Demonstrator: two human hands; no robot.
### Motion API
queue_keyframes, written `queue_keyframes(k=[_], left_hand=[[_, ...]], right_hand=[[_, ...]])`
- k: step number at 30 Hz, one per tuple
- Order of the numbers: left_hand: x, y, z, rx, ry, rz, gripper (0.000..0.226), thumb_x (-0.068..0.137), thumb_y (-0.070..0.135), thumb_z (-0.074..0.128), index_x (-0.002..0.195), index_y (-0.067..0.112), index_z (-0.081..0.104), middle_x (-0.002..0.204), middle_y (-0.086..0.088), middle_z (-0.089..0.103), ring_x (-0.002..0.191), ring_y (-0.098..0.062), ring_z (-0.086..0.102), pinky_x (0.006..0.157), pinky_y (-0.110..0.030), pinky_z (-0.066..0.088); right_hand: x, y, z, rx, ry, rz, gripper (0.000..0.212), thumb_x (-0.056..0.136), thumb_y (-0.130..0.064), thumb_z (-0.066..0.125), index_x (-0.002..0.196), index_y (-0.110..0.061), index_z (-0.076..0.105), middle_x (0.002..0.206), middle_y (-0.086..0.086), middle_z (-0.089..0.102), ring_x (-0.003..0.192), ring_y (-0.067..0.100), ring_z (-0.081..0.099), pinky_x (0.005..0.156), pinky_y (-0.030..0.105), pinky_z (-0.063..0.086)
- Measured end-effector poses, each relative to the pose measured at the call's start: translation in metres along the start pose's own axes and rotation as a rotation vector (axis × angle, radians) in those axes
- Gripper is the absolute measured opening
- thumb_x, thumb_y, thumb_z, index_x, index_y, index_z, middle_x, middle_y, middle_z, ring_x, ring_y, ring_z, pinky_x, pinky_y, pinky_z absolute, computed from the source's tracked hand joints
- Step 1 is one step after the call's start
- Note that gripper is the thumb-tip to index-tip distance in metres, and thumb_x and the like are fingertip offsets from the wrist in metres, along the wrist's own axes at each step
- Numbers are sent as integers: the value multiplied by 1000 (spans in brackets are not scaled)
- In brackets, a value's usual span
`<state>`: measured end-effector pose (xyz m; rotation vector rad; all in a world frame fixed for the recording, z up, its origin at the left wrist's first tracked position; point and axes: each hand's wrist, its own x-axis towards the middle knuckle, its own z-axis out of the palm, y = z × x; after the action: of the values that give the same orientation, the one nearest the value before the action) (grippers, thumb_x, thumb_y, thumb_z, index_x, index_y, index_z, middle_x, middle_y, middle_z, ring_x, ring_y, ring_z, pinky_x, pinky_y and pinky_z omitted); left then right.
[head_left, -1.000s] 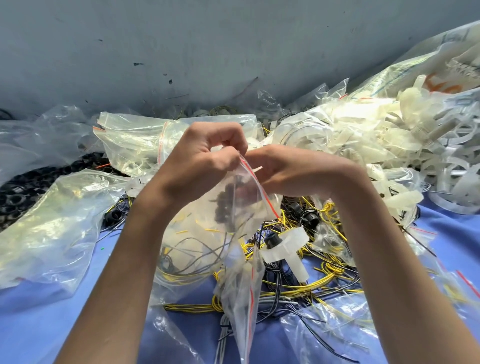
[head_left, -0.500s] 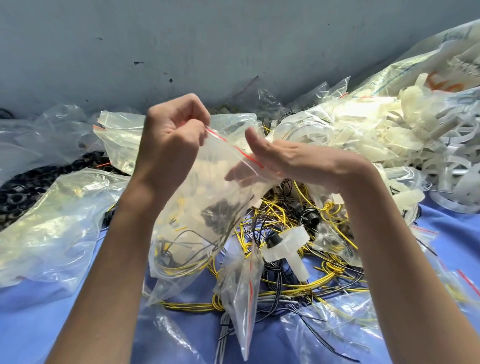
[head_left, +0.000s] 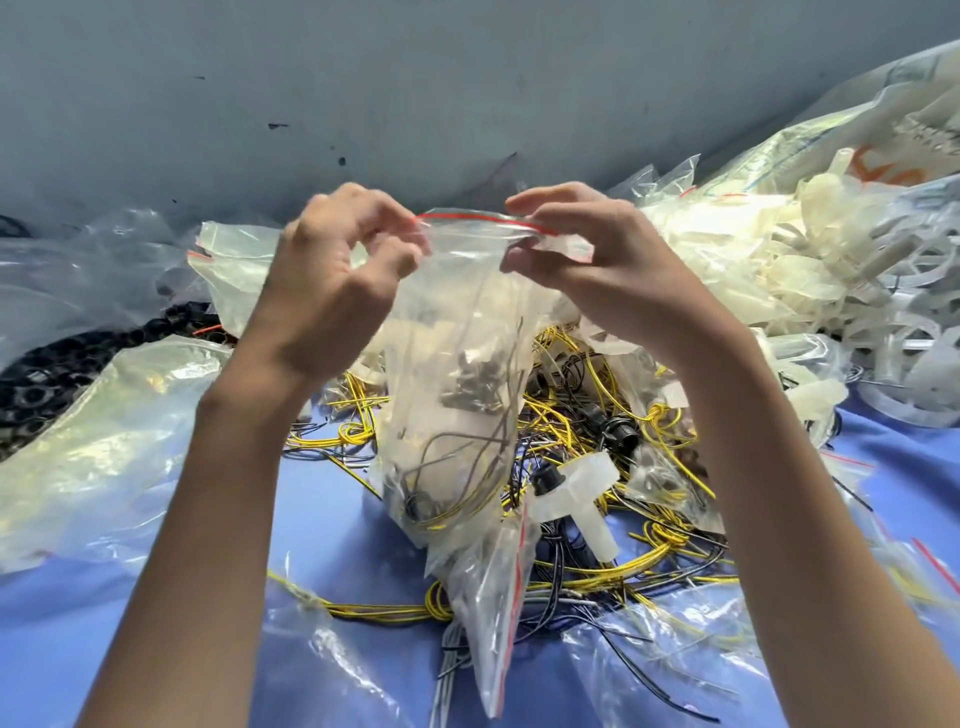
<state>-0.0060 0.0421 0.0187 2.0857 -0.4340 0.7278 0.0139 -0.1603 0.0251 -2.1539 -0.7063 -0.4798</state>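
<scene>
Standing right next to this. The person's left hand (head_left: 332, 291) is pinching the left end of the mouth of a clear plastic zip bag with a red seal strip (head_left: 457, 322), thumb against curled fingers. The right hand (head_left: 613, 275) pinches the other end the same way. The bag hangs in the air between the two hands, above the bench, with the strip stretched roughly level from one pinch to the other. Inside I can see a clump of small dark parts and a loop of yellow and black wire sitting low in the bag.

Looks like the zip is about to be pressed closed (I can't tell from here if any of it is already locked). To do it well, I'd hold the strip taut, start the pinch at one end and run thumb and finger along the track. The wire loop has to stay down out of the seal, and it helps to squeeze some air out first.

Right under the bag is a tangled heap of yellow and black wires (head_left: 597, 415) with a white plastic T-shaped fitting (head_left: 576, 493) on top, all on a blue cloth-covered bench (head_left: 322, 519). Another small clear bag (head_left: 493, 613) lies in front. A pile of milky white plastic parts (head_left: 779, 270) is off to the right, and bagged black rings (head_left: 31, 384) are off to the left.
</scene>
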Motion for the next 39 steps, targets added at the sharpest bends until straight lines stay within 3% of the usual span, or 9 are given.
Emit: queue_keyframes(k=[3,9,14,17,20,22,28,35,39], left_hand=[[2,-14,3,111,-46,-60,30,81,41,43,90,21,63,106,1,53,104,-11,44,88,-16,33],[0,-37,4,-224,-214,-326,51,90,59,26,111,25,57,104,5,68,92,1,62,84,-30,40],[-7,-41,16,-113,-490,-312,33,100,30,40,93,8,63,91,0,70,85,-5,65,87,-25,47],[-8,-37,23,-96,-412,-239,21,98,10,45,82,8,59,74,4,66,69,-3,60,73,-23,46],[-6,-34,22,-187,-268,-225,25,97,7,43,75,13,52,68,3,64,69,-11,58,76,-28,47],[-2,-33,18,-245,-205,-240,21,99,10,42,80,18,49,64,10,66,65,-4,60,70,-19,47],[-12,-36,28,-319,-406,-333,25,101,40,28,111,25,45,103,-7,69,89,-18,66,76,-21,50],[-12,-36,32,-379,-270,-180,15,101,8,40,96,18,51,70,3,65,60,-3,61,62,-13,48],[-11,-38,28,-311,-247,-174,23,99,5,42,86,18,55,63,14,65,61,2,57,63,-13,46]], right_hand=[[-2,-1,-3,74,-47,7,16,88,-17,66,89,-2,70,123,-3,59,112,5,54,96,22,38],[-4,-2,-1,203,-90,14,21,88,-32,64,94,-12,70,109,-9,62,96,-2,57,84,18,40],[-4,-2,2,229,-101,11,20,92,-25,61,101,-9,69,94,-1,61,76,1,54,71,16,38],[-4,-4,1,208,-100,-25,14,93,-20,59,82,-19,66,94,15,62,77,5,53,72,18,38],[-5,-5,-1,202,-94,-45,22,94,-20,57,74,-27,60,101,19,63,84,15,57,76,21,39],[-4,-5,-1,206,-110,-51,22,95,-20,55,73,-23,60,104,19,62,91,25,57,79,28,38],[-5,-11,4,326,-182,-84,18,91,-24,52,75,-22,59,100,26,60,86,12,51,76,22,38],[-4,-3,2,310,-159,-47,22,89,-29,54,76,-13,61,105,32,58,89,21,52,78,33,36],[-2,0,3,265,-163,-64,22,91,-30,54,76,-16,62,102,29,59,95,39,56,78,35,35]])
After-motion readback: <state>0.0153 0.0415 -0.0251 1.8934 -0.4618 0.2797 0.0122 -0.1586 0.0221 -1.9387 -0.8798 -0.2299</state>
